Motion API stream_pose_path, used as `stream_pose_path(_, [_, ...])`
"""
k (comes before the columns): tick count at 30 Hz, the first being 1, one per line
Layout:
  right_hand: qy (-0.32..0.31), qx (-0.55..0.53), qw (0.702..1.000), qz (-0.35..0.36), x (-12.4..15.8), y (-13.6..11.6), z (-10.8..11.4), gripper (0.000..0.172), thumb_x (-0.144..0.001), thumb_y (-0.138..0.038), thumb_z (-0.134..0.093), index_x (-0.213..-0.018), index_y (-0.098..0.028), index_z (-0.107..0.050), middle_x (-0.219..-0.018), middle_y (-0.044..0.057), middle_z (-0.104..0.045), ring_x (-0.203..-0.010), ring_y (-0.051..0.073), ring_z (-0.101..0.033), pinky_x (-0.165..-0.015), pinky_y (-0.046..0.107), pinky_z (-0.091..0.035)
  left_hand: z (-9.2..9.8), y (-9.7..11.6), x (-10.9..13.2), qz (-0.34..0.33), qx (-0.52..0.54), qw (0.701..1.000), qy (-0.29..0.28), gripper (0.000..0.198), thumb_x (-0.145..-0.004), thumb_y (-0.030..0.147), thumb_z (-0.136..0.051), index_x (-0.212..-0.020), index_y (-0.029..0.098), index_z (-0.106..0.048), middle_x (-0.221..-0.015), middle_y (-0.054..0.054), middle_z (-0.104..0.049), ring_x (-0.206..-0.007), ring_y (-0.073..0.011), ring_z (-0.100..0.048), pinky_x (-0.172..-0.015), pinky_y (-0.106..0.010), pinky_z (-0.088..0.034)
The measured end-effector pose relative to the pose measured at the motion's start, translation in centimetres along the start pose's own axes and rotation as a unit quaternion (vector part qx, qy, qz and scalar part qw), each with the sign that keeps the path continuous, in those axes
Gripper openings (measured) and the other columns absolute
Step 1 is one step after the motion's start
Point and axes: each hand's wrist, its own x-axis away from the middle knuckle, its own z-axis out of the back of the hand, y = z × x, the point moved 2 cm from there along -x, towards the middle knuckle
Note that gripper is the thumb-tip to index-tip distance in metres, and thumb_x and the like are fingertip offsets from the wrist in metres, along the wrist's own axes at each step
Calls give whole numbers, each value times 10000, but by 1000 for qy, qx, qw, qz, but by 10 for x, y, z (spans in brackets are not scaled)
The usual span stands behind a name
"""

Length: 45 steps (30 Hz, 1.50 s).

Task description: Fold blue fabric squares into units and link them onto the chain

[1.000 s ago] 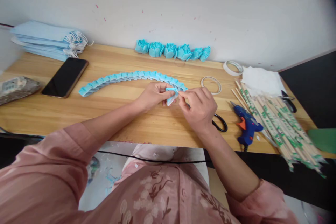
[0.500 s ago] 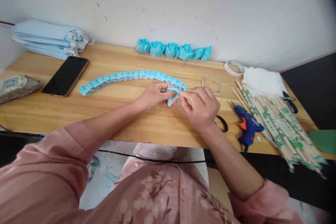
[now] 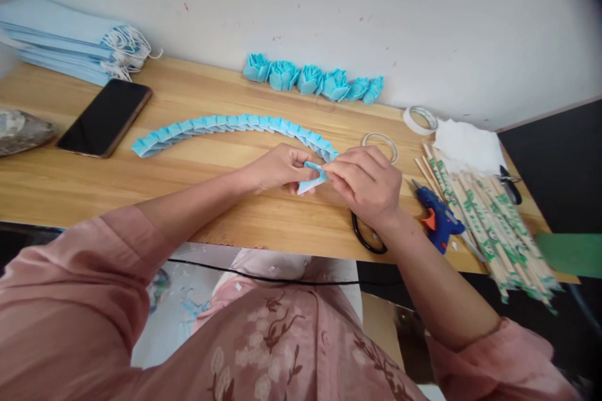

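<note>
A small folded piece of light blue material (image 3: 311, 180) is held between my two hands above the table. My left hand (image 3: 281, 169) pinches it with the thumb on top and fingers beneath. The closed fingertips of my right hand (image 3: 367, 182) grip its right corner. Behind my hands, a curved row of folded light blue pieces (image 3: 226, 123) lies on the wood, its right end close to my right hand. Several blue fabric-like flowers (image 3: 283, 76) stand in a line against the wall.
On the left lie a phone (image 3: 106, 118), a stack of blue sheets with white cords (image 3: 61, 37) and a wrapped packet (image 3: 23, 131). To the right are tape rolls (image 3: 420, 120), a blue glue gun (image 3: 437, 216), wrapped sticks (image 3: 498, 225) and a black scissor handle (image 3: 367, 238).
The view has shifted a little. The folded piece now sits flatter and more open between my fingers, and my right hand has moved slightly right. More of the black handle shows.
</note>
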Motion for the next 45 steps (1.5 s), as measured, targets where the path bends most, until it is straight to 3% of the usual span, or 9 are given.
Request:
stream_pose_path(16, [-13, 1, 999, 50, 5, 0, 1, 176, -917, -135, -644, -1067, -221, -679, -914, 37, -741, -878, 186, -653, -771, 327, -562, 1, -3, 0, 5, 18, 1000, -23, 161, -808, 253, -752, -772, 114, -680, -612, -8, -695, -494, -63, -592, -482, -151, -450])
stream_pose_path(34, [-61, 33, 996, 55, 2, 0, 2, 72, -942, -156, -639, -980, -209, -671, -862, 22, -742, -809, 164, -616, -702, 288, -524, 0, -1, 0, 14, 39, 999, -28, 142, -816, 186, -741, -735, 112, -651, -629, -8, -711, -515, -67, -626, -488, -146, -480])
stream_pose_path(45, [-129, 51, 987, 77, -4, 2, 7, 231, -998, -121, -500, -1023, -184, -720, -904, 26, -775, -837, 164, -656, -678, 288, -510, 4, 0, -1, 2, 36, 999, -4, 161, -769, 217, -781, -753, 114, -658, -653, -16, -712, -528, -76, -619, -472, -154, -464])
